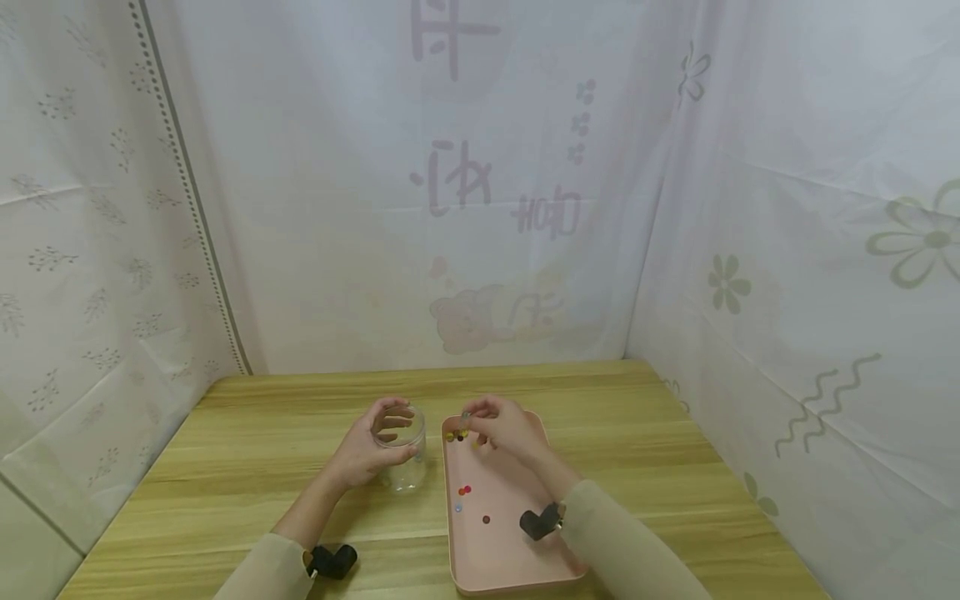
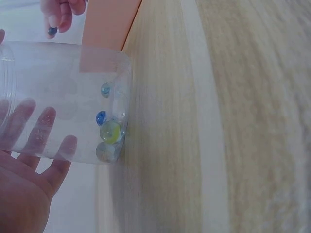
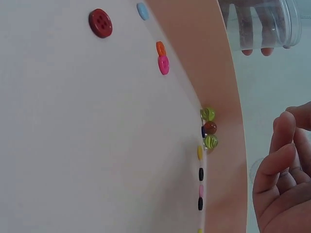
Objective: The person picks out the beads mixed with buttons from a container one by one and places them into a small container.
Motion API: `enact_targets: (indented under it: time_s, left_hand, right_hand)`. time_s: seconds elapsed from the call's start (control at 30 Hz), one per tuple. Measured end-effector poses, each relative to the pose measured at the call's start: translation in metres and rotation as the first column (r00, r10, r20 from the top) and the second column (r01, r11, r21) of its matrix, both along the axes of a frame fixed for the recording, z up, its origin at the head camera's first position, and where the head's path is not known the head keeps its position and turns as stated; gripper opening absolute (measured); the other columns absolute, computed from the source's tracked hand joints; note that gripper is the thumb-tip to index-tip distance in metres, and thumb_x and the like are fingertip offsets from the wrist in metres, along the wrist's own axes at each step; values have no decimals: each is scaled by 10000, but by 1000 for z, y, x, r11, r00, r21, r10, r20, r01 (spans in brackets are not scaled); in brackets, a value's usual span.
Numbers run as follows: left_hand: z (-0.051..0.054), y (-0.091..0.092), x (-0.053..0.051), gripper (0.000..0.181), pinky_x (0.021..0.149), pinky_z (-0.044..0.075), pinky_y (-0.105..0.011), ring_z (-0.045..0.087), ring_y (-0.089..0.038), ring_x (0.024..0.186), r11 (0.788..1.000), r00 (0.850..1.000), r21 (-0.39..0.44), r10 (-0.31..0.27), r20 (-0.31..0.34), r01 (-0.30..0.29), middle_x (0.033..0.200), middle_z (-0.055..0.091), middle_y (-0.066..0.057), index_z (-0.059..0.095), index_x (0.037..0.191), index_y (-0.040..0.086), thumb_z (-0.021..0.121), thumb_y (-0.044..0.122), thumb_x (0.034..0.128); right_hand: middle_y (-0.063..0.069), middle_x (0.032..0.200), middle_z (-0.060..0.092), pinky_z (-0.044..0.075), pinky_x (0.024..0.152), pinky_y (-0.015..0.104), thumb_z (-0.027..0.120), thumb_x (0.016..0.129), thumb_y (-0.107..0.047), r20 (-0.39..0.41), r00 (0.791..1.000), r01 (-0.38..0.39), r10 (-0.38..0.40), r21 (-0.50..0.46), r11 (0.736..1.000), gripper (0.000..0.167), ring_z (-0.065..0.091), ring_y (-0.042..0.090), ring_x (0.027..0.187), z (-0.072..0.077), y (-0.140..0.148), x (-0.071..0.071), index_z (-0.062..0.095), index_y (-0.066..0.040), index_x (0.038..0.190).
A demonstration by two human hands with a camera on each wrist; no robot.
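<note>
My left hand (image 1: 363, 454) grips a clear jar (image 1: 407, 477) near its mouth, fingers and thumb curled round the wall. Several marbles lie at the bottom of the jar (image 2: 53, 73), a yellow-and-clear marble (image 2: 111, 132) and a blue one (image 2: 101, 117) among them. Over the far left part of the pink tray (image 1: 506, 554) is my right hand (image 1: 510, 429); the left wrist view shows a small dark marble (image 2: 52, 30) pinched at its fingertips. Below that hand, green marbles (image 3: 211, 141) and a brown one (image 3: 210, 127) rest against the tray's side.
Loose buttons lie in the tray: a dark red one (image 3: 100, 23), a light blue one (image 3: 142, 11), touching orange (image 3: 161, 49) and pink (image 3: 164, 65) ones, and several along the edge. The wooden table (image 1: 285, 400) ends at hanging printed curtains (image 1: 337, 250).
</note>
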State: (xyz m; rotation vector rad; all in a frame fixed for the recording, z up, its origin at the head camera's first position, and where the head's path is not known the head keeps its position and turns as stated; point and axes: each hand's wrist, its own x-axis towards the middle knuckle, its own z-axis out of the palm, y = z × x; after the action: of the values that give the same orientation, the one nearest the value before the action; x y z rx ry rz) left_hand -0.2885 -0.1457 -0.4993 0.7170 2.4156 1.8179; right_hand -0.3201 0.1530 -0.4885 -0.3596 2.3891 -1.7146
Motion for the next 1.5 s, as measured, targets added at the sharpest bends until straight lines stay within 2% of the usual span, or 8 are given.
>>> enact_targets:
  time_s: [0.17, 0.33, 0.5, 0.7, 0.93, 1.2, 1.37, 1.5]
  left_hand:
    - [1, 1, 0, 798, 1171, 465, -697, 589, -491, 1409, 1000, 1000, -2, 4, 7, -4, 1508, 612, -220, 434, 1579, 20, 878, 187, 938]
    - [1, 0, 0, 796, 1171, 465, -697, 598, -490, 1405, 1000, 1000, 3, 6, 10, -6, 1507, 610, -229, 431, 1575, 5, 876, 164, 935]
    - [0, 0, 0, 798, 1182, 459, -687, 585, -477, 1421, 1000, 1000, 15, 6, 21, -6, 1510, 603, -237, 424, 1574, -12, 871, 137, 930]
    - [1, 0, 0, 789, 1181, 455, -697, 584, -497, 1419, 1000, 1000, 14, 0, 18, 0, 1506, 605, -250, 429, 1564, -22, 872, 141, 931]
    - [2, 0, 1, 785, 1178, 472, -667, 590, -474, 1419, 1000, 1000, 4, 9, 17, -9, 1514, 604, -236, 428, 1570, 2, 867, 141, 934]
    - [3, 1, 1, 802, 1183, 455, -689, 582, -492, 1428, 1000, 999, 24, 3, 37, -3, 1518, 608, -226, 435, 1576, 10, 880, 138, 922]
    - [3, 0, 1, 812, 1182, 452, -696, 573, -508, 1430, 1000, 999, 29, -3, 40, 2, 1521, 601, -235, 422, 1581, 4, 878, 151, 925]
    - [2, 0, 0, 807, 1182, 446, -706, 565, -534, 1423, 999, 999, 37, -9, 40, 7, 1521, 599, -248, 426, 1579, 8, 880, 160, 929]
  right_hand:
    - [131, 1139, 744, 520, 610, 276, 731, 1052, -157, -17, 1000, 2, -2, -2, 1000, 309, 691, 207, 740, 3, 3, -2, 707, -13, 1324]
    - [96, 1168, 749, 554, 622, 325, 745, 1044, -189, -28, 999, 22, -21, 18, 1000, 254, 716, 257, 757, 9, 6, -3, 738, -94, 1279]
    - [92, 1135, 742, 567, 629, 369, 756, 1038, -205, -47, 999, 15, -14, 9, 1000, 235, 693, 240, 746, 16, 7, -4, 745, -104, 1250]
    - [90, 1128, 732, 535, 625, 339, 756, 1042, -219, -53, 999, 5, -5, 6, 1000, 264, 663, 176, 742, 22, 7, -6, 738, -83, 1268]
    - [67, 1102, 741, 526, 645, 322, 755, 1041, -264, -76, 997, -12, 12, 8, 1000, 279, 688, 256, 783, 32, 2, -5, 737, -111, 1274]
    - [67, 1156, 743, 507, 637, 299, 756, 1043, -261, -71, 997, -42, 42, 1, 999, 383, 683, 224, 785, 45, -9, -1, 704, -43, 1354]
    - [93, 1184, 742, 510, 636, 292, 747, 1050, -241, -70, 996, -63, 63, 3, 998, 387, 669, 196, 764, 51, -16, 2, 691, -18, 1362]
    - [96, 1184, 743, 522, 635, 281, 750, 1046, -238, -74, 994, -79, 78, -3, 997, 340, 673, 186, 755, 56, -22, 5, 711, -62, 1334]
